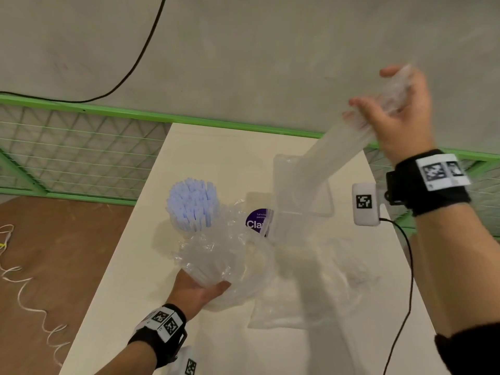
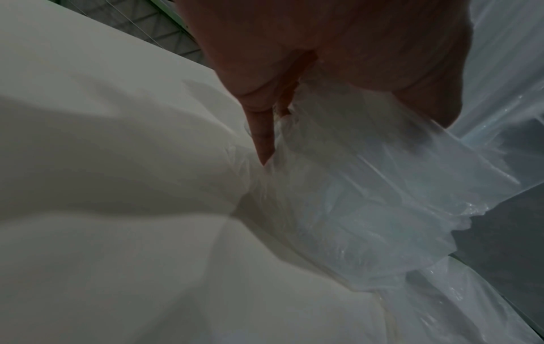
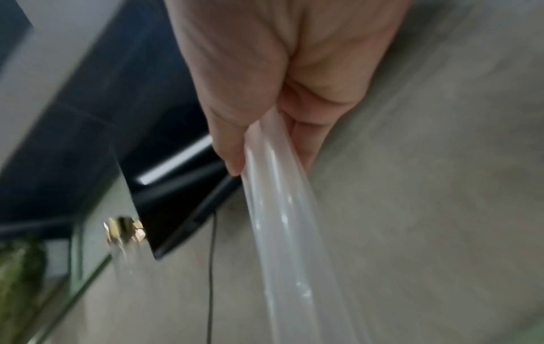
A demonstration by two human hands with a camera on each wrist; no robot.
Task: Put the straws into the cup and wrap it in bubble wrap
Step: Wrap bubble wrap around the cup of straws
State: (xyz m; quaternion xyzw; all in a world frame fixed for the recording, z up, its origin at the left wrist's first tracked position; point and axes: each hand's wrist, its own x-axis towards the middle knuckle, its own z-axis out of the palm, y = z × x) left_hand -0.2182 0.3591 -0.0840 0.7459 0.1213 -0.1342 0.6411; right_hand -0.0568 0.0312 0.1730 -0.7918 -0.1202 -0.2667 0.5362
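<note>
A bunch of pale blue straws (image 1: 192,204) sticks out of a clear cup (image 1: 213,262) that lies tilted away from me on the white table (image 1: 130,307), swathed in crinkled bubble wrap (image 1: 232,239). My left hand (image 1: 200,289) grips the wrapped base of the cup from below. In the left wrist view its fingers (image 2: 262,135) press into the bubble wrap (image 2: 368,197). My right hand (image 1: 392,109) is raised high at the right and grips the bunched end of the wrap, a taut strip (image 1: 324,169) running down to the table. The right wrist view shows the right hand (image 3: 265,93) clenched round this strip (image 3: 282,221).
A purple round label (image 1: 256,221) and clear plastic packaging (image 1: 303,201) lie behind the cup. More loose clear film (image 1: 311,288) covers the table's middle. A green mesh fence (image 1: 81,147) runs behind the table. White cord (image 1: 27,293) lies on the brown floor at the left.
</note>
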